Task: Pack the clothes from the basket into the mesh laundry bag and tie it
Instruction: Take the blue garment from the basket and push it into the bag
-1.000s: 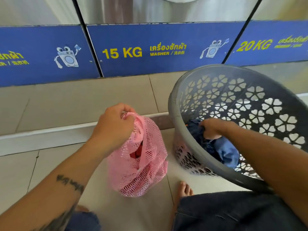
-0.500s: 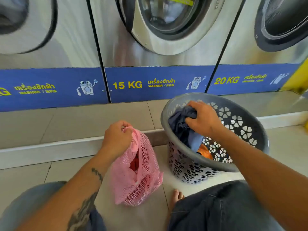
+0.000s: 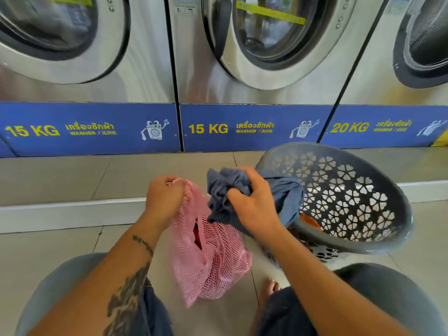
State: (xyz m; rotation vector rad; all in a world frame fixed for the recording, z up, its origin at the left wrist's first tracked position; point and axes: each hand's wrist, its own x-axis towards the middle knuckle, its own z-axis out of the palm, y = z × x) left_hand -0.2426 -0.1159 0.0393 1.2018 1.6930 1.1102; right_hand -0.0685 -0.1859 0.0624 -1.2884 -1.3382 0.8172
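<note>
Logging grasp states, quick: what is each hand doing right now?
Left hand: closed on the rim of the pink mesh bag.
Right hand: closed on the bunched blue garment.

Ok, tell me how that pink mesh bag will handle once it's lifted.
Probably floppy: the pink mesh bag hangs limp from the left hand. Likely light, with only something red showing inside. Its mouth may sag shut if released.
</note>
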